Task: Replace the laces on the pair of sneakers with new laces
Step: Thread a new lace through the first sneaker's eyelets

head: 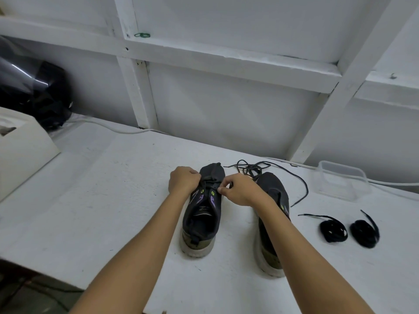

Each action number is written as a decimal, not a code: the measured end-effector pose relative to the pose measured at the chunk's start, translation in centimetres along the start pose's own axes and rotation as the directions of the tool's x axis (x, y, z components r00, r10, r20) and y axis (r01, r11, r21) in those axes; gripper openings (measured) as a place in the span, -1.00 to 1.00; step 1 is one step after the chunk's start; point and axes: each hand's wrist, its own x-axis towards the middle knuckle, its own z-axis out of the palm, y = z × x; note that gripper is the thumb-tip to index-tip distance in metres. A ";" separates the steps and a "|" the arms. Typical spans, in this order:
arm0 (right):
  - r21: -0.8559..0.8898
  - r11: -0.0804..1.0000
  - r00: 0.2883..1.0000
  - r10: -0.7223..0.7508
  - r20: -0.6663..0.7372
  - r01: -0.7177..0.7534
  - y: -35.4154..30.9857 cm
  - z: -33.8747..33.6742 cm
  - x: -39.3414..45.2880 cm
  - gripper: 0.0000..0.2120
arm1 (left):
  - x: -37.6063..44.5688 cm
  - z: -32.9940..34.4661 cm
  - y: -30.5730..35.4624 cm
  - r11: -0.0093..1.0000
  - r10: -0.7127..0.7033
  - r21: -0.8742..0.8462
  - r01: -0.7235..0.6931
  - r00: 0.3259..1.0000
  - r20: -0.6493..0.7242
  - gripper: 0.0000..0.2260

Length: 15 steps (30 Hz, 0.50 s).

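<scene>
Both forearms reach to 12 o'clock; left hand (184,180) and right hand (238,189) pinch the limp, light lace (212,180) on the left sneaker (202,219). Grip near the eyelets.

The light is even and soft, rather cool, and the white table (102,189) looks bright without hard glare. Only weak shadows lie under the forearms. A glossy black bag (34,91) at the far left edge shows streaks of reflection. Straight beams bend near the picture edges.
</scene>
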 end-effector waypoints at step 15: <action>0.109 0.994 1.000 0.030 0.006 -0.031 -0.1 0.6 0.0 -0.83 | -2.7 -0.4 -2.2 0.938 0.009 -0.345 0.043 0.989 0.145 -0.87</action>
